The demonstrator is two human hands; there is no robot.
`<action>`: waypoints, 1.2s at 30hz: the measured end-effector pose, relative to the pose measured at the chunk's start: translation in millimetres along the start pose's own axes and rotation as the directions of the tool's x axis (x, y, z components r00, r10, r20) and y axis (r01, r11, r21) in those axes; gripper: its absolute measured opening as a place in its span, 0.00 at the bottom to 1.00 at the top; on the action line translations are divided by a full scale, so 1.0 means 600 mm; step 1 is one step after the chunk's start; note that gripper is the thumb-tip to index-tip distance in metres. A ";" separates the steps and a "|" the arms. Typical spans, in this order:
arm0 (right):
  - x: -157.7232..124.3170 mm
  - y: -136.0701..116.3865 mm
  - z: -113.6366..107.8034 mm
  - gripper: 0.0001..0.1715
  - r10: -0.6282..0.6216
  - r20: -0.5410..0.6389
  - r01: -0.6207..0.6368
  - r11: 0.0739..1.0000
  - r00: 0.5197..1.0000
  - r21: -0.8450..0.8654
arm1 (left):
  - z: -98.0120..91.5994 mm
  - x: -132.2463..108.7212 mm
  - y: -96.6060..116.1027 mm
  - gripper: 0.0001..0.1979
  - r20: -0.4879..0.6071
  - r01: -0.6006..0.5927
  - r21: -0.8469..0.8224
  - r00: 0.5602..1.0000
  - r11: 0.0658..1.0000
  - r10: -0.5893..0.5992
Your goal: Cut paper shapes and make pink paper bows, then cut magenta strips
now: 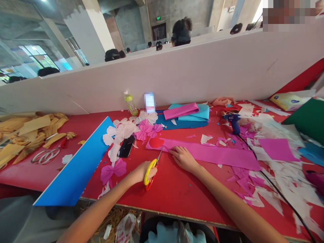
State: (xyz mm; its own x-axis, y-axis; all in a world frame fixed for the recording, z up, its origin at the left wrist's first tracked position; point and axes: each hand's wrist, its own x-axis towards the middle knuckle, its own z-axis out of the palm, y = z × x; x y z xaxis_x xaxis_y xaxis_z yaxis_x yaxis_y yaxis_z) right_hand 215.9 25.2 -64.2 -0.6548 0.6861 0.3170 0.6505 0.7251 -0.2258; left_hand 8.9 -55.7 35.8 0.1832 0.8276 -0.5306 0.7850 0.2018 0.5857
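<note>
My left hand is closed around the yellow and red handles of a pair of scissors. The blade tips point up and right, to the lower edge of a long magenta paper strip. A red round piece lies on the strip's left end, just beyond the tips. My right hand rests palm down on the strip, fingers stretched out toward its left end. Pink paper flowers, pale paper flowers and a black phone lie to the left of the strip.
A blue board slants at left, past it wire-like scissors and tan paper. Folded blue and pink strips, a bottle and a lit phone stand near the partition. A glue gun trails its cable among scraps.
</note>
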 end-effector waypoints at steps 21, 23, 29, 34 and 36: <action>0.001 -0.004 -0.004 0.21 0.009 0.014 -0.009 1.000 1.000 0.012 | -0.013 0.022 0.013 0.09 0.000 0.009 0.192 1.000 0.981 -0.009; 0.000 -0.004 -0.003 0.21 0.010 0.015 -0.010 1.000 1.000 0.016 | -0.012 0.013 0.021 0.10 -0.014 0.005 0.216 1.000 0.976 -0.002; 0.000 -0.001 0.000 0.21 0.007 0.014 -0.008 1.000 1.000 0.028 | 0.000 0.014 0.005 0.10 0.004 0.033 0.022 0.999 0.999 -0.033; 0.001 0.000 0.001 0.22 0.015 0.019 -0.015 1.000 1.000 0.023 | 0.004 0.017 -0.023 0.19 0.127 0.028 -0.316 0.992 0.948 0.013; 0.001 0.000 0.001 0.22 0.007 0.014 -0.007 0.999 1.000 0.031 | -0.001 0.012 -0.028 0.22 0.168 0.019 -0.373 0.985 0.928 0.047</action>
State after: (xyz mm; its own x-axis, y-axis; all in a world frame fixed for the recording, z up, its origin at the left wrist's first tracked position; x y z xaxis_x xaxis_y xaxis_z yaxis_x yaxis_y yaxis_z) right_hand 215.3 26.0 -64.7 -0.6557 0.6919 0.3022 0.6431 0.7215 -0.2567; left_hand -3.2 -52.8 22.3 0.3171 0.7362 -0.5979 0.5114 0.3982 0.7615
